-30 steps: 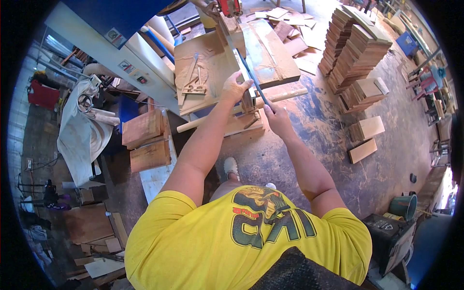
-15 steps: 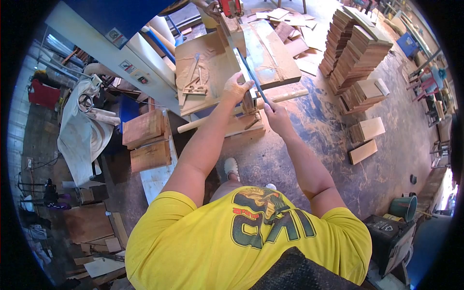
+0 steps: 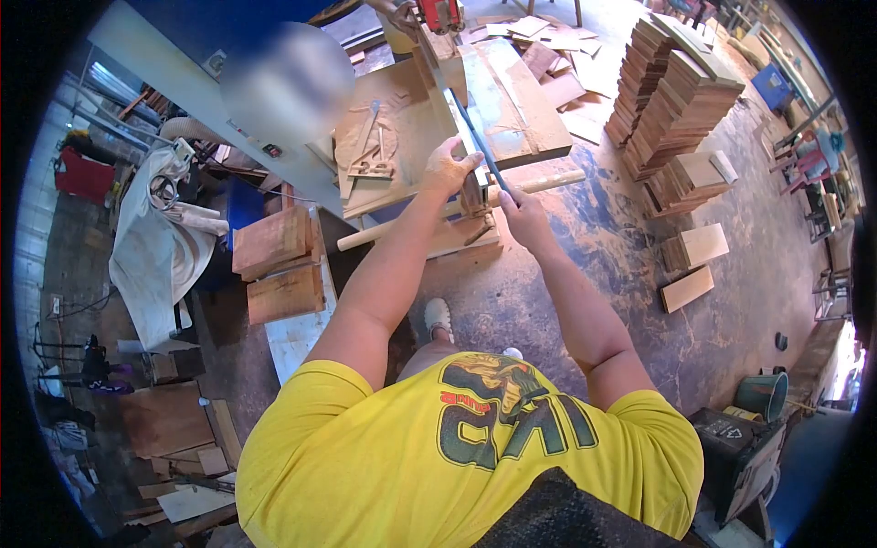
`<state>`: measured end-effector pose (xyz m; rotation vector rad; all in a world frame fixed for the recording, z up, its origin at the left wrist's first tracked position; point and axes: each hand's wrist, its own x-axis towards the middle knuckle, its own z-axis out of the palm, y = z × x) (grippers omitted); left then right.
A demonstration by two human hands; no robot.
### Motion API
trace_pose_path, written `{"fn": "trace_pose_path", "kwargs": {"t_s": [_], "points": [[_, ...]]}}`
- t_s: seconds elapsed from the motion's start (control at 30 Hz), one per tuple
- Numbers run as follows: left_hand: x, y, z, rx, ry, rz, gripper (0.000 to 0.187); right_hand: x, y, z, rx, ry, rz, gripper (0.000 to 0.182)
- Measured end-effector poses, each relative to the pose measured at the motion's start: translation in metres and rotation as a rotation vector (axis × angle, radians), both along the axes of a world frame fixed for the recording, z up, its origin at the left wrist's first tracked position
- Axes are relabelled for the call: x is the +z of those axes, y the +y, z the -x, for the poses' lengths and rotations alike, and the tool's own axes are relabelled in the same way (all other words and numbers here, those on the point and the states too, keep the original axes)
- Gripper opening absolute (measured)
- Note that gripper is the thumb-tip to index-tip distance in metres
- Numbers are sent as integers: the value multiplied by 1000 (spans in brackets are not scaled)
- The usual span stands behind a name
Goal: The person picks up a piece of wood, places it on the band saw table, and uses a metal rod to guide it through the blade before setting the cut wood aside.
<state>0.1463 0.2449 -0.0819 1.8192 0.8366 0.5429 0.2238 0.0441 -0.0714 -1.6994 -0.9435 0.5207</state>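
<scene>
At the front end of the machine's fence point(image 3: 462, 137), my left hand point(image 3: 449, 168) is closed on the board or fence edge, its thumb pointing right. My right hand point(image 3: 521, 215) grips the lower end of a thin blue strip point(image 3: 484, 151). The strip runs up beside the fence toward the red machine head point(image 3: 440, 15). On the left part of the worktable point(image 3: 402, 96) lie a wooden jig point(image 3: 370, 171) and sawdust. A round wooden rail point(image 3: 553, 181) crosses below the table front.
A co-worker's hand point(image 3: 400, 16) is at the table's far end. Tall stacks of boards point(image 3: 671, 110) stand on the right, with smaller stacks point(image 3: 699, 245) nearer. Reddish boards point(image 3: 285, 297) lie at left. A blurred patch covers part of the machine housing.
A blurred patch now covers part of the machine housing at upper left. The co-worker's hand has shifted slightly. My hands stay in nearly the same place.
</scene>
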Motion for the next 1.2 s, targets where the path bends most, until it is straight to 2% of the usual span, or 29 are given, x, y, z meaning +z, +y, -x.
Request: {"fn": "trace_pose_path", "kwargs": {"t_s": [0.23, 0.33, 0.4, 0.43, 0.47, 0.6, 0.63, 0.7, 0.77, 0.83, 0.9, 0.93, 1.0, 1.03, 1.1, 1.2], "points": [[1, 0, 1, -12, -5, 7, 68, 2, 5, -1, 13, 24, -23, 38], [-5, 3, 0, -30, -58, 23, 69, 0, 16, -9, 5, 9, 62, 38], [-7, 5, -1, -9, -27, -29, 67, -13, 47, -25, -3, 8, -96, 37], [-9, 5, -2, 11, 7, -71, 65, 6, 52, -32, 41, 9, 31, 36], [-11, 5, -3, 15, 8, -77, 65, 9, 62, -34, 21, 17, -15, 37], [-16, 11, -6, 20, -77, -8, 69, 17, 73, -36, 38, 116, 78, 37], [-12, 9, -6, 14, -35, 5, 70, 17, 67, -36, 48, 166, 129, 39], [2, 1, -2, 18, 35, 35, 72, 17, 38, -22, 34, 193, 75, 38], [5, -2, -1, 28, 28, 10, 71, 3, -4, -14, 18, 149, 206, 36], [11, -6, 1, 43, 18, -15, 70, -5, -55, -3, -9, 232, 316, 34], [17, -9, 7, -40, -97, 83, 69, -7, -108, 16, -16, 357, 185, 33], [-9, 1, 6, -40, -92, -13, 67, -12, -130, 20, -3, 358, 202, 33], [9, -25, 28, -33, -144, 270, 65, -23, -169, 24, -17, 200, 139, 38], [4, -36, 41, -23, -145, 274, 65, -24, -180, 25, 13, 146, 98, 43], [-10, -59, 77, -196, -70, 192, 62, -15, -189, 32, 35, 106, 43, 43], [-21, -106, 150, -158, -102, 126, 60, -8, -191, 49, 86, 26, -30, 45]]}}
